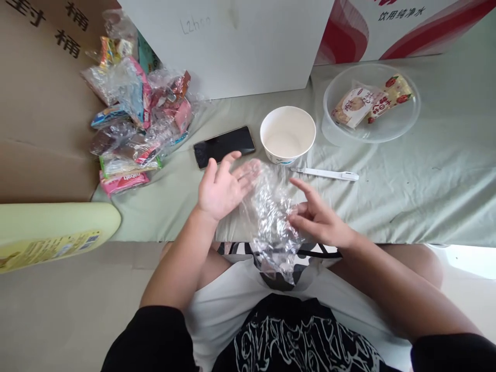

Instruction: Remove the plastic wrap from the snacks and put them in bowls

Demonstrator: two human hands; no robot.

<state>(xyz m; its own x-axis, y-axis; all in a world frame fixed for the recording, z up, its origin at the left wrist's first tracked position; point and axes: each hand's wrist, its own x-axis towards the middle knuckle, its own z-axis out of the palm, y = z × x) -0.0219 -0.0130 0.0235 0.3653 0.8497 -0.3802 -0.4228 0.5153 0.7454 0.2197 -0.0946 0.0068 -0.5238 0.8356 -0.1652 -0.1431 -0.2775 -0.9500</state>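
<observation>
A crumpled clear plastic bag [273, 212] spreads between my hands and hangs over the front edge of the table. My left hand [228, 188] is palm up with its fingers spread, and its fingertips meet the bag's upper left side. On the bag's right side, my right hand [320, 214] has its thumb and curled fingers close together at the plastic, while the index finger points outward. Just beyond the bag stand a white paper bowl [289, 135] and a white utility knife [327, 174]. A dark-screened phone [225, 146] lies behind my left hand.
A clear plastic tub [331, 129] at the right holds wrapped snacks [354, 106]. Several packaged snacks [143, 111] are heaped in clear plastic at the left. White boxes [240, 51] line the back of the cloth-covered table [437, 181]. A yellow-green object [58, 227] juts in at left.
</observation>
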